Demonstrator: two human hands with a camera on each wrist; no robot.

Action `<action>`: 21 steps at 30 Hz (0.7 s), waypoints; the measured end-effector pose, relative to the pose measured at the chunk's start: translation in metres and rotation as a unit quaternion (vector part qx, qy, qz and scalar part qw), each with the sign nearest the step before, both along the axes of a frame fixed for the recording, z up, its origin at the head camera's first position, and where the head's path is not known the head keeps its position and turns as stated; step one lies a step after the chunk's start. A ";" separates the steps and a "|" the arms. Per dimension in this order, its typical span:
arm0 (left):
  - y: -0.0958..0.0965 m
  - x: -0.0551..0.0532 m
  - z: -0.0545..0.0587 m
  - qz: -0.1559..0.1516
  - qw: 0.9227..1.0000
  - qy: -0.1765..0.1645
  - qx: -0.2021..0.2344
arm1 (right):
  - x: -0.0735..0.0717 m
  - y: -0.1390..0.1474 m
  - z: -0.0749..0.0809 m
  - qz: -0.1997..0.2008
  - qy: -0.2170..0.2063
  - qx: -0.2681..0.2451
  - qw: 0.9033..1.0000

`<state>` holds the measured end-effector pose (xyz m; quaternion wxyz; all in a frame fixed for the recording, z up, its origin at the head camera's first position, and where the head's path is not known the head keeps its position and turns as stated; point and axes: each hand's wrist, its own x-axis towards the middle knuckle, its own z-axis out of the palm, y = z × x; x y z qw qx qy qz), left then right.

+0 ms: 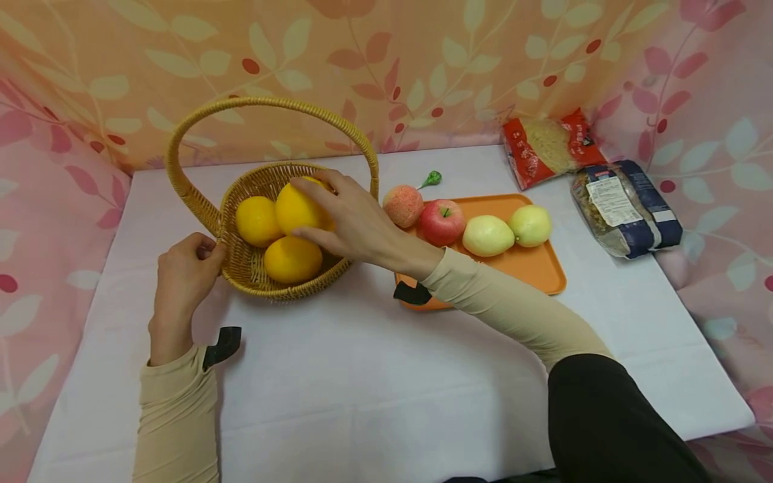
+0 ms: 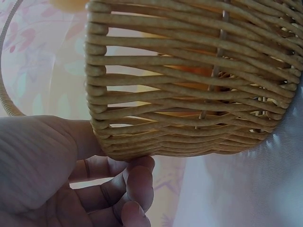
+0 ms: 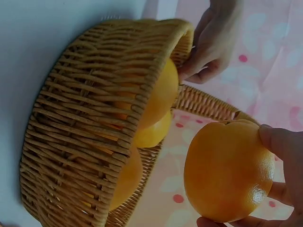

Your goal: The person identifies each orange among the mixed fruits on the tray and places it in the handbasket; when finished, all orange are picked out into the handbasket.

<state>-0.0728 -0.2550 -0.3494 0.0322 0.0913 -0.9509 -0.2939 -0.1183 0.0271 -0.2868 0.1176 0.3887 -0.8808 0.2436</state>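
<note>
My right hand (image 1: 356, 221) grips a smooth, round orange fruit (image 3: 229, 170) with thumb and fingers spread around it. In the right wrist view this fruit is apart from the wicker basket (image 3: 80, 123), just above its opening. More yellow-orange fruits lie inside the basket, among them one at the left (image 1: 256, 221) and one at the front (image 1: 292, 259). My left hand (image 1: 187, 275) pinches the basket's left rim near the foot of the tall arched handle (image 1: 272, 102). Seen from the left wrist, its thumb and fingers are at the woven edge (image 2: 118, 151).
Right of the basket, an orange tray (image 1: 537, 268) carries a red apple (image 1: 443, 222), a pinkish round fruit (image 1: 403, 206) and two pale yellow-green fruits (image 1: 488, 235). A red packet (image 1: 549, 147) and a dark blue packet (image 1: 625, 208) lie at the back right of the white-covered table (image 1: 362, 389).
</note>
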 end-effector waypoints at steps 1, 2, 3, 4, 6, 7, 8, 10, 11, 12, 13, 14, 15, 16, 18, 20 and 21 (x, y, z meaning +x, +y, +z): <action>0.000 0.000 0.000 0.000 1.000 0.001 0.000 | -0.003 -0.003 -0.001 -0.005 -0.004 0.004 1.000; 0.000 0.000 0.000 0.000 1.000 0.002 0.000 | -0.005 -0.006 -0.002 -0.010 -0.009 0.009 1.000; 0.001 0.000 0.000 0.000 1.000 0.002 0.000 | -0.008 -0.008 -0.003 -0.014 -0.012 0.014 1.000; 0.001 0.000 0.001 0.000 1.000 0.003 -0.001 | -0.010 -0.011 -0.004 -0.017 -0.016 0.019 1.000; 0.001 0.000 0.001 0.001 1.000 0.003 -0.001 | -0.014 -0.017 -0.004 -0.026 -0.028 0.030 0.999; 0.001 0.000 0.001 0.001 1.000 0.002 -0.001 | -0.017 -0.019 -0.005 -0.031 -0.032 0.034 0.998; 0.001 0.000 0.001 0.001 1.000 0.001 0.000 | -0.019 -0.022 -0.005 -0.037 -0.035 0.038 0.998; 0.001 0.000 0.002 0.001 1.000 0.001 0.001 | -0.024 -0.027 -0.005 -0.053 -0.041 0.048 0.997; 0.001 0.001 0.002 0.002 1.000 0.002 0.001 | -0.026 -0.030 -0.005 -0.061 -0.044 0.052 0.996; 0.001 0.001 0.002 0.002 1.000 0.002 0.001 | -0.029 -0.033 -0.006 -0.068 -0.043 0.053 0.995; 0.001 0.001 0.002 0.003 1.000 0.002 0.001 | -0.031 -0.036 -0.006 -0.076 -0.043 0.056 0.995; 0.001 0.001 0.002 0.003 1.000 0.002 0.001 | -0.033 -0.038 -0.007 -0.084 -0.046 0.060 0.994; 0.001 0.001 0.002 0.003 1.000 0.003 0.000 | -0.034 -0.041 -0.008 -0.092 -0.050 0.065 0.992; 0.001 0.001 0.002 0.003 1.000 0.002 0.000 | -0.035 -0.044 -0.009 -0.098 -0.055 0.068 0.991; 0.001 0.001 0.002 0.003 1.000 0.002 0.000 | -0.037 -0.048 -0.011 -0.106 -0.063 0.076 0.989; 0.001 0.001 0.002 0.001 1.000 0.001 0.001 | -0.039 -0.050 -0.012 -0.111 -0.069 0.081 0.988; 0.001 0.001 0.002 0.001 1.000 0.000 0.001 | -0.040 -0.050 -0.013 -0.112 -0.069 0.082 0.988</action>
